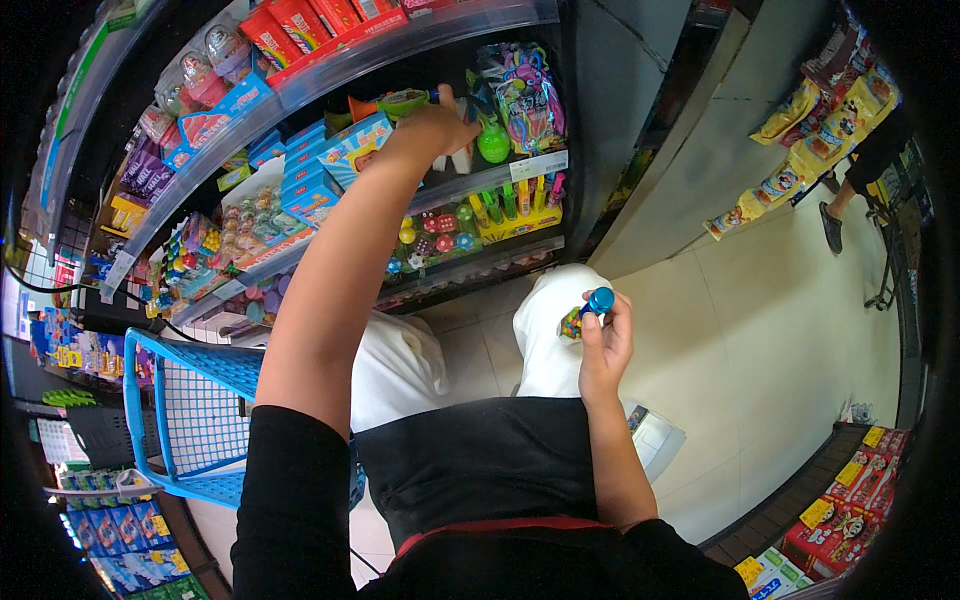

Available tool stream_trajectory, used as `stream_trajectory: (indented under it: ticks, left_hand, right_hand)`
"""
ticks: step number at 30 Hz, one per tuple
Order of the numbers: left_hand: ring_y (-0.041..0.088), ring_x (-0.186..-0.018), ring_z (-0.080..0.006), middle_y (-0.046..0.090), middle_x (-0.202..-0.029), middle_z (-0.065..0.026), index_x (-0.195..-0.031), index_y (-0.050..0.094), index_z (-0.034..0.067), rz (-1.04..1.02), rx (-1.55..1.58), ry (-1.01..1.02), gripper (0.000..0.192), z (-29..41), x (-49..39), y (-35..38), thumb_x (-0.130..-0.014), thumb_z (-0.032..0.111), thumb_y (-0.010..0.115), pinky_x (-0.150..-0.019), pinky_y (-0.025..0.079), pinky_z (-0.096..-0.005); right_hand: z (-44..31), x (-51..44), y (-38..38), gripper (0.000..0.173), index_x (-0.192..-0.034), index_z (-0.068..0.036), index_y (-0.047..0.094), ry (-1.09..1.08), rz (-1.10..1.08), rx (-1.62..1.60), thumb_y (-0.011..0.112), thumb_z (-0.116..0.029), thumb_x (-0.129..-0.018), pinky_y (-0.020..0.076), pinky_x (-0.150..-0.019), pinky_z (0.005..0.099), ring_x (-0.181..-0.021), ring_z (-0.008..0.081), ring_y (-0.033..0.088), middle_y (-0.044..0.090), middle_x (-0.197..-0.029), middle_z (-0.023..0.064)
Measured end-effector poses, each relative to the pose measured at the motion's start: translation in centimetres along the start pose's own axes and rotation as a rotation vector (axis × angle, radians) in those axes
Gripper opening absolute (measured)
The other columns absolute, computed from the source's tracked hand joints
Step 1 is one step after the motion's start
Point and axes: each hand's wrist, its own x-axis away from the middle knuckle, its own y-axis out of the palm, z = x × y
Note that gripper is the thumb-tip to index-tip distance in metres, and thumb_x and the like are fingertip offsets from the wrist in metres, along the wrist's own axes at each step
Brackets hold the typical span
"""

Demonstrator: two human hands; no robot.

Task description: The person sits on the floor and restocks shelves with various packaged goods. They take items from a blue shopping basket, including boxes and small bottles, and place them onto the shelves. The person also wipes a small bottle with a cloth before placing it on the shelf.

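Note:
My left hand (pixel 439 129) reaches onto a shelf, beside a green toy (pixel 403 103) with an orange horn-shaped part (pixel 362 109). The fingers are partly hidden, so whether they grip anything is unclear. A green round-bodied container (pixel 493 139) stands just right of that hand, and blue boxes (pixel 358 148) lie under the forearm. Over my right knee, my right hand (pixel 609 341) holds a small clear bottle of colourful candies (pixel 571 324) by its upper part. Its blue cap (pixel 601 300) points up and towards the right.
A blue plastic shopping basket (pixel 142 420) stands at my left. Below the reached shelf are dice and ball toys (pixel 442 232) and bright tubes (pixel 517 201). Yellow snack packs (pixel 780 180) hang at the right, near another person's foot (pixel 831 225). Red boxes (pixel 836 525) sit lower right.

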Motion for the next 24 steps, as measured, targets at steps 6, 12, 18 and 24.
stream_trajectory:
  ticks: [6, 12, 18, 24]
  left_hand:
    - [0.066, -0.078, -0.0360, 0.057, -0.118, -0.0256, -0.136, 0.030, -0.004, 0.036, 0.170, 0.096, 0.074, -0.6, -0.5, 0.9, -0.091, 0.054, 0.037, -0.079, 0.051, -0.0411]
    - [0.065, -0.072, -0.0290, 0.057, -0.119, -0.0212, -0.137, 0.030, -0.004, -0.107, 0.451, -0.028, 0.073, -0.5, 1.0, -0.7, -0.092, 0.054, 0.034, -0.071, 0.052, -0.0386]
    - [0.065, -0.087, -0.0318, 0.053, -0.126, -0.0278, -0.130, 0.044, -0.004, -0.010, -0.086, 0.327, 0.057, -2.1, 0.0, 0.1, -0.094, 0.041, 0.039, -0.078, 0.052, -0.0397]
    - [0.055, -0.114, -0.0399, 0.044, -0.131, -0.0331, -0.134, 0.035, -0.004, 0.099, -0.096, 0.272, 0.056, -1.8, -1.2, 1.7, -0.092, 0.030, 0.050, -0.088, 0.050, -0.0467]
  right_hand:
    - [-0.1, -0.1, 0.3, 0.026, -0.107, 0.002, 0.054, -0.005, -0.005, -0.010, 0.059, -0.018, -0.091, 0.0378, -0.092, 0.0318, -0.100, 0.0210, 0.049, 0.052, -0.106, 0.0112]
    - [0.0, 0.1, 0.6, 0.026, -0.107, 0.002, 0.054, -0.010, -0.026, 0.010, 0.059, -0.018, -0.091, 0.0377, -0.092, 0.0317, -0.100, 0.0211, 0.049, 0.051, -0.106, 0.0114]
    - [0.2, 0.0, 1.3, 0.026, -0.107, 0.002, 0.054, -0.011, -0.027, -0.012, 0.060, -0.016, -0.090, 0.0384, -0.091, 0.0307, -0.099, 0.0205, 0.049, 0.051, -0.106, 0.0112]
    - [0.1, 0.2, 1.6, 0.025, -0.107, 0.001, 0.054, -0.016, -0.058, 0.045, 0.061, -0.016, -0.090, 0.0389, -0.090, 0.0309, -0.099, 0.0201, 0.050, 0.051, -0.105, 0.0106]
